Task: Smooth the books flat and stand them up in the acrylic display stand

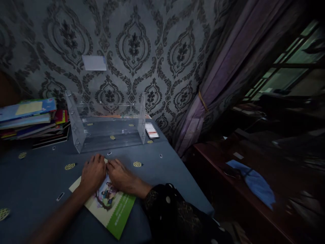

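A thin booklet [121, 210] with a cream cover, a picture of several small figures and a green band lies slantwise on the blue tablecloth. My left hand [93, 173] rests at its far end, fingers curled around the edge. Close beside it, my right hand [120, 175] is closed on the same far corner, thumb and fingers pressed together. The two hands almost touch, and they hide that part of the booklet. Just beyond my hands stands a clear plastic tiered rack [78, 132], upright on the table.
A stack of books [27, 117] sits at the left back. A phone-like item [152, 131], partly blurred, lies right of the rack. Patterned wallpaper backs the table. At right are a tied curtain [190, 125] and a red-brown table [215, 162] with a blue cloth [256, 184].
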`<state>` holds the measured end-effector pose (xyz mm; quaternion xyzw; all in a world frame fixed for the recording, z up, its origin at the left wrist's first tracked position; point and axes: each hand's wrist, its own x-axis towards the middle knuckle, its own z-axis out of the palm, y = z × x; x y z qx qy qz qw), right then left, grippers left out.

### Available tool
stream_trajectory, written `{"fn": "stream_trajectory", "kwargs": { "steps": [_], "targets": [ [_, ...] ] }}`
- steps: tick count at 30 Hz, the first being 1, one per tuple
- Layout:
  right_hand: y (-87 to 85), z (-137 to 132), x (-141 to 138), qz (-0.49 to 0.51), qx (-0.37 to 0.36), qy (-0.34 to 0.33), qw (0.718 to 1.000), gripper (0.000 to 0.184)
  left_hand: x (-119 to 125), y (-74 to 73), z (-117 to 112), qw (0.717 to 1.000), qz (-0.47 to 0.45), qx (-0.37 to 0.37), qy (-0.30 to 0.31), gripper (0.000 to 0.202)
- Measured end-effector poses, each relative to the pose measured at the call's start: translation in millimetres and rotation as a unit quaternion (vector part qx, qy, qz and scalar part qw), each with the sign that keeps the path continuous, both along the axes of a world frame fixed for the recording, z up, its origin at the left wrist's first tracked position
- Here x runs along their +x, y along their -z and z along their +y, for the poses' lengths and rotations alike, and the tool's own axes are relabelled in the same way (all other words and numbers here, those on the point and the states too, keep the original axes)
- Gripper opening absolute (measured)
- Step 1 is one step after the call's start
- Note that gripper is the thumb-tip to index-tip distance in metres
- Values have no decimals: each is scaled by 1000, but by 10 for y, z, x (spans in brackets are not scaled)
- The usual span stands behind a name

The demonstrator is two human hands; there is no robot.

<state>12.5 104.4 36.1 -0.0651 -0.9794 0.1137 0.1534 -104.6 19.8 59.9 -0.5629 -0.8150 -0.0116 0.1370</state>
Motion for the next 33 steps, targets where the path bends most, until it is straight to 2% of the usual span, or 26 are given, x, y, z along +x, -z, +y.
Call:
{"fn": "stream_trajectory", "kwargs": {
  "steps": [2, 4, 9, 12, 19, 24, 33],
  "targets": [
    [-13, 97, -69, 16, 13, -36, 999, 19, 2, -4, -13, 1000, 6, -5, -8, 33],
    [-5, 167, -108, 37, -7, -40, 998, 21, -8, 17, -23, 1000, 10, 2, -11, 33],
    [77, 251, -75, 86, -163, -2, 983, 30, -31, 62, -37, 999, 1, 39, 19, 33],
    [99, 280, -39, 83, -214, 6, 973, 36, -25, 31, -43, 998, -27, 32, 43, 32],
    [61, 293, -35, 67, -221, -20, 973, 39, -24, -26, -25, 997, -59, 2, 43, 28],
    [41, 273, -32, 62, -197, -15, 978, 36, -46, -32, -29, 996, -64, 17, 53, 28],
    [47, 266, -1, 65, -204, 31, 976, 36, -138, 147, -110, 984, -98, 80, 128, 36]
  ]
}}
